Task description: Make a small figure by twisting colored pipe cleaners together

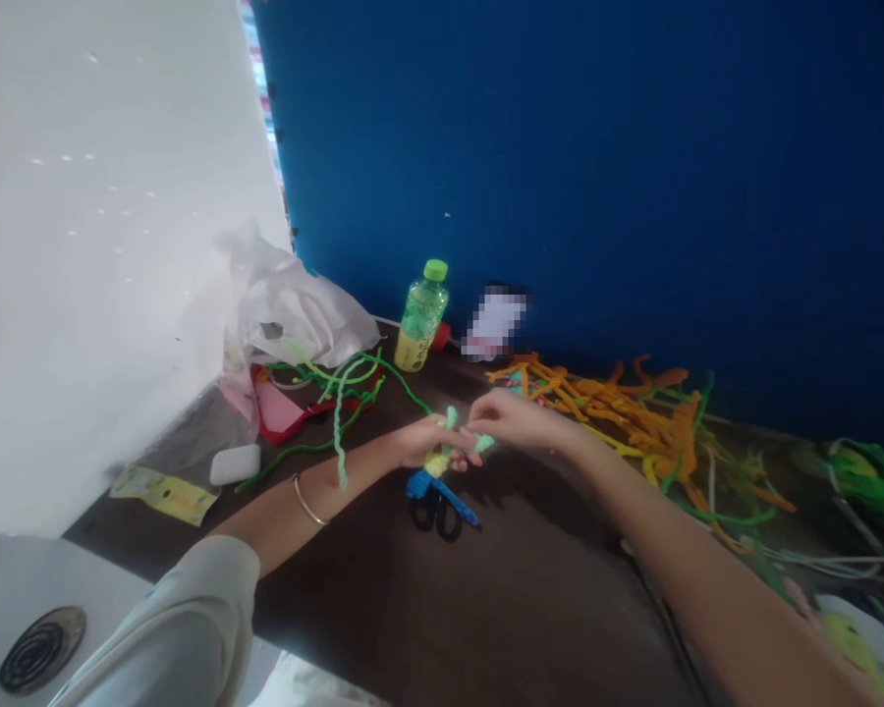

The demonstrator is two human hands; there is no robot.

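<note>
My left hand (421,440) is closed around a pale green pipe cleaner (452,417), which shows above the fingers. My right hand (512,417) reaches in from the right and pinches at the same pale green piece, close to the left fingertips. Just under the left hand is a yellow fuzzy bit (436,463); whether it joins the green piece I cannot tell. Below that lie a blue pipe cleaner (457,499) and scissors (436,516) with black handles, their blades hidden. A long pale green twisted strand (339,432) hangs across my left forearm.
Green pipe cleaners (291,454), a white bag (302,304), a white case (236,464) and a yellow packet (166,494) lie left. Behind stand a green-capped bottle (421,319) and a blurred phone (495,322). Orange pipe cleaners (634,422) are heaped right. A blue partition (596,167) closes the back.
</note>
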